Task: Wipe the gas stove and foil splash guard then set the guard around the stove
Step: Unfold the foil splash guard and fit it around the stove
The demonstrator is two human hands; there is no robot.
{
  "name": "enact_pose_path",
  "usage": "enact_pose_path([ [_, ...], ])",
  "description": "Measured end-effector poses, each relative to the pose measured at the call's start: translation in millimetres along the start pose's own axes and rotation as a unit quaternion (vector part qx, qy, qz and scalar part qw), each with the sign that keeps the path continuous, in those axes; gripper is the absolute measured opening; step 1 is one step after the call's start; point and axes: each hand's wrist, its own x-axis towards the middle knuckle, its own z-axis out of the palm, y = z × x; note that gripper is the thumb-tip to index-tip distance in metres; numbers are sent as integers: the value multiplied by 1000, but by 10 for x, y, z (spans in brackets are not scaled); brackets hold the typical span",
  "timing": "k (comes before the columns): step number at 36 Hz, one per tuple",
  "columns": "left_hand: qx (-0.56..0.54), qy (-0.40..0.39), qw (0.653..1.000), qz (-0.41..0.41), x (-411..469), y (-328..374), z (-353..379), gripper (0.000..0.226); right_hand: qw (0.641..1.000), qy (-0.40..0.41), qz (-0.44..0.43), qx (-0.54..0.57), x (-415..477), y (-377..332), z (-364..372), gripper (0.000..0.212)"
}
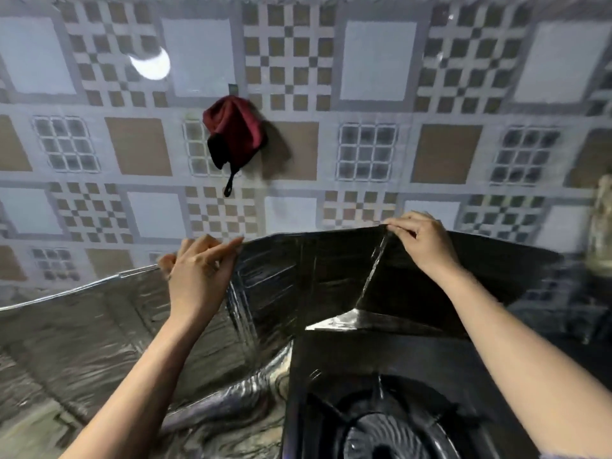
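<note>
The foil splash guard [298, 279] stands folded behind and to the left of the black gas stove [381, 376], its panels creased and shiny. My left hand [195, 276] pinches the guard's top edge at a fold on the left. My right hand [420, 240] grips the top edge at another fold, right of centre. The stove's round burner [387, 438] and pan support show at the bottom, between my forearms. The guard's left panel [82, 326] slopes down toward the left edge of the view.
A tiled wall [298, 77] rises right behind the guard. A dark red cloth [235, 127] hangs from a hook on it, above the guard. A pale, blurred object [601, 226] stands at the far right. A marbled counter [231, 409] lies left of the stove.
</note>
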Motion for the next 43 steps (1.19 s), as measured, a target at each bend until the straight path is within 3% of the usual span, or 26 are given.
enact_pose_path([
  [11,-2,-54,998,17,96,729,751,19,996,-44,77,-18,-164,812,-644,21],
  [20,-9,-76,997,2,47,1001,1081,19,982,-68,114,-134,-128,1013,-589,25],
  [25,-2,-81,997,2,35,1052,1168,20,985,-114,23,-125,-64,783,-243,32],
  [30,-2,-90,996,6,55,1023,1151,23,984,-163,-67,-10,-9,327,162,32],
  [37,-4,-203,978,40,121,835,865,27,986,-143,-60,66,26,18,489,23],
  [43,49,-360,931,47,235,771,443,43,985,-142,-38,94,-21,-71,562,22],
])
